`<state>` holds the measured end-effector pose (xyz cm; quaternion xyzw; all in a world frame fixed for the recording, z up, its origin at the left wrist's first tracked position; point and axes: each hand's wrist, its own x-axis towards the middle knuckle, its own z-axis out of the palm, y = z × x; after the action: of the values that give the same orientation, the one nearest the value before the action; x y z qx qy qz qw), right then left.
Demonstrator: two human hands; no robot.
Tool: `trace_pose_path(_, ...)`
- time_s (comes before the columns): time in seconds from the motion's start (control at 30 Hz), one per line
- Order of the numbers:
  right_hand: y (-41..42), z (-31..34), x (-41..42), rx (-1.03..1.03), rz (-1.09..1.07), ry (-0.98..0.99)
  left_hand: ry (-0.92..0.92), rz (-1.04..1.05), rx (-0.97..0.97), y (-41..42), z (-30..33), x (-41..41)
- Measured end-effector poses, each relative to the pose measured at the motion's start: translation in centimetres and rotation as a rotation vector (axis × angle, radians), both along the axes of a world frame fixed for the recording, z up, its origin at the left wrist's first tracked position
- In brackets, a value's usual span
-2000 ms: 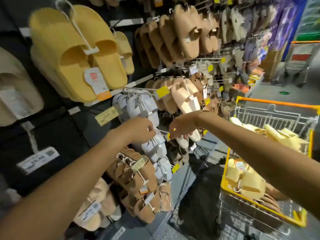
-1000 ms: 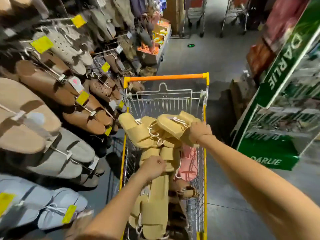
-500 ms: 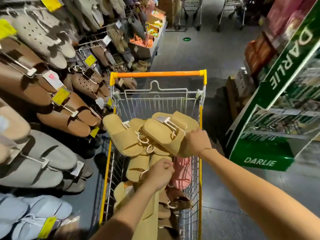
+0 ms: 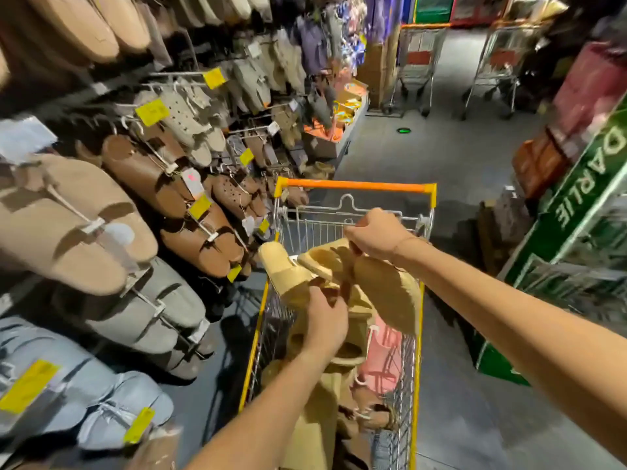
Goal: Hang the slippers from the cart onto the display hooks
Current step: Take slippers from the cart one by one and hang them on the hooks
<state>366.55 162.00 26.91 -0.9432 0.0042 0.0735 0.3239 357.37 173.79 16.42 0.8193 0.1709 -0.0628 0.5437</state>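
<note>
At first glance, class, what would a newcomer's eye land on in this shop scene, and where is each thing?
The cart with its orange handle stands centre, piled with yellow slippers. Above it the right hand grips one pair while the left hand reaches into the pile. Along the left runs a wall of hanging slippers, brown, grey and pale blue, dotted with yellow price tags.
</note>
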Motion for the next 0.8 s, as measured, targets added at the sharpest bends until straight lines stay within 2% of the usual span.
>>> trace_pose_path(0.1, 2.7, 2.5, -2.7, 0.384, -0.076, 0.189, -0.070, 0.127, -0.116, 2.5, 3.8, -1.3)
trace_pose_path(0.23, 7.6, 5.0, -8.5, 0.954, -0.163, 0.378, -0.211, 0.174, -0.272, 7.2, 8.5, -6.5)
trace_pose_path(0.3, 10.3, 6.0, -11.7, 1.152, -0.136, 0.459, -0.253, 0.138, -0.285, 10.3, 10.5, -9.8)
trace_pose_path(0.37, 13.6, 7.2, -14.7, 1.283, -0.107, 0.546, -0.307, 0.082, -0.128, 13.9, 12.1, -13.2)
trace_pose_path(0.47, 19.5, 9.3, -19.7, 1.343, -0.031, 0.570, -0.404, 0.115, 0.326, 19.8, 14.0, -18.3)
trace_pose_path(0.5, 21.6, 10.3, -21.7, 1.354, 0.005, 0.561, -0.437, 0.153, 0.415, 21.7, 14.9, -20.1)
trace_pose_path(0.6, 27.5, 12.6, -26.9, 1.442, 0.094, 0.613, -0.553, 0.281, 0.503, 27.2, 17.5, -24.9)
trace_pose_path(0.67, 31.0, 14.1, -30.4, 1.406, 0.175, 0.622, -0.615, 0.366, 0.538, 30.4, 19.2, -27.8)
trace_pose_path(0.8, 37.3, 17.6, -38.0, 1.415, 0.323, 0.552, -0.690, 0.521, 0.646, 36.7, 22.9, -34.9)
